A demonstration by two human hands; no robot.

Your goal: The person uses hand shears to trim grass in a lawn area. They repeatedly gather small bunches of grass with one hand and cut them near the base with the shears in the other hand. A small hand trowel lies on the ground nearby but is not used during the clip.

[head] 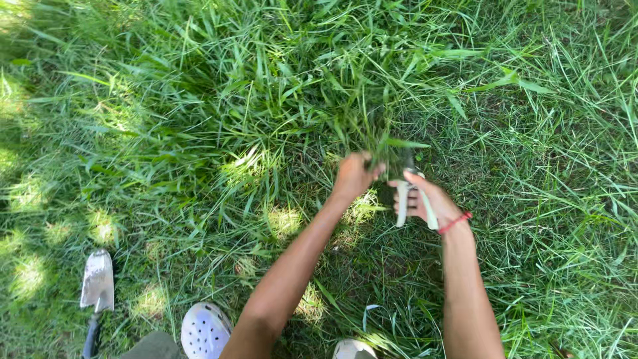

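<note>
Green Grass Tuft Gripped Beside Pale-Handled Shears

White perforated clog [205, 330] is showing at the bottom edge, a metal trowel [98, 292] lying well to its left. Farther up, the left hand [354, 175] is closing around a grass tuft [372, 126], blades rising away from the fist. Just beside it, the right hand [425, 199], wearing a red wristband [454, 223], is squeezing pale shear handles [402, 203], blades hidden in the tuft's base. No packages or labels are showing.
</note>
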